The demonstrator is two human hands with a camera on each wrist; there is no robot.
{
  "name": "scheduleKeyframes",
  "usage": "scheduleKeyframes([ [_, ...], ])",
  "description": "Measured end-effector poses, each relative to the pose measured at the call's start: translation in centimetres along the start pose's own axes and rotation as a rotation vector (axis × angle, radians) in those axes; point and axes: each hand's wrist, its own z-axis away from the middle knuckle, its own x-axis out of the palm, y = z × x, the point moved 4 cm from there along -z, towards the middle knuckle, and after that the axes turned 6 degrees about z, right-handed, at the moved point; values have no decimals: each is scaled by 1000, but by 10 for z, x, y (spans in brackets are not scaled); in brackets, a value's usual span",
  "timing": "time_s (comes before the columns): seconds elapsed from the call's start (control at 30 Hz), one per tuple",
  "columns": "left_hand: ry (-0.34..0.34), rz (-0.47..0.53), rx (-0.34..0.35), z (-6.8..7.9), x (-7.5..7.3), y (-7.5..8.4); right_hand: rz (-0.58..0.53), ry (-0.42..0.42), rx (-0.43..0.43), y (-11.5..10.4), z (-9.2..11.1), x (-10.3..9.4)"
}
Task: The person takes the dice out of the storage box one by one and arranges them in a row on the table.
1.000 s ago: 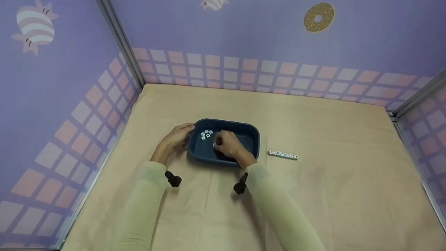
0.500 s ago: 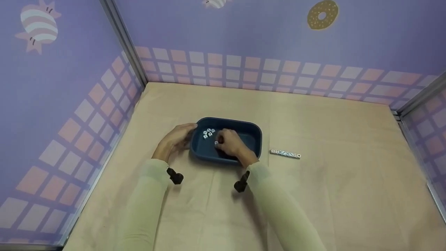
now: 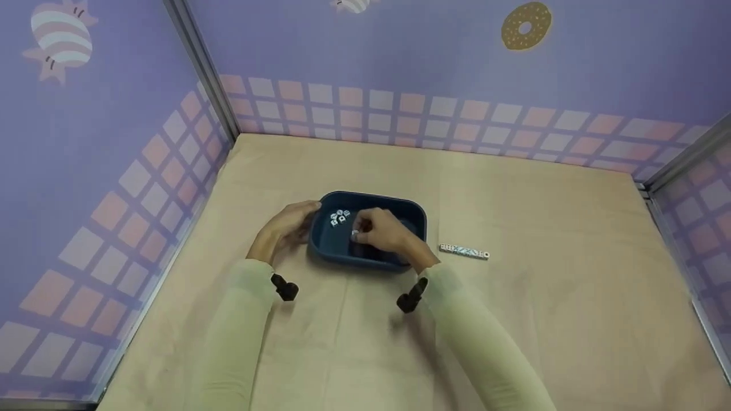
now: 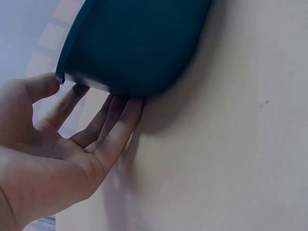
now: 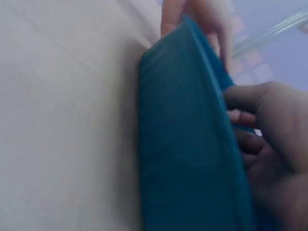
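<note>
A dark blue rectangular tray point(image 3: 365, 264) stands in front of the person, its left end beside the left hand point(image 3: 287, 222). In the left wrist view, that hand's thumb point(image 4: 44, 86) is at the rim and its fingers rest against the outer wall. Inside the tray, the right hand point(image 3: 384, 228) pinches a small white die point(image 3: 354, 233) between thumb and fingertips. Several other white dice point(image 3: 341, 218) lie loosely clustered in the tray's left part. In the right wrist view, the tray wall hides most of the right hand's fingertips.
Right of the tray, several white dice stand in a straight row point(image 3: 464, 251) on the table's pale cloth point(image 3: 514, 319). Purple patterned panels point(image 3: 400, 51) border the table at the back and both sides.
The right wrist and forearm have shifted rightward, and more of the pinched die shows between the fingertips. The left hand stays at the tray's end; the loose dice and the row look unchanged.
</note>
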Motion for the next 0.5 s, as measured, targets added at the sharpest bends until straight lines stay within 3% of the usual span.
scheduleKeyframes([
  [0.23, 8, 3, 13, 0, -2, -2, -4, 54, -101, -5, 29, -20],
  [0.5, 45, -8, 41, 0, 0, 0, 10, 176, -127, 24, 81, -63],
])
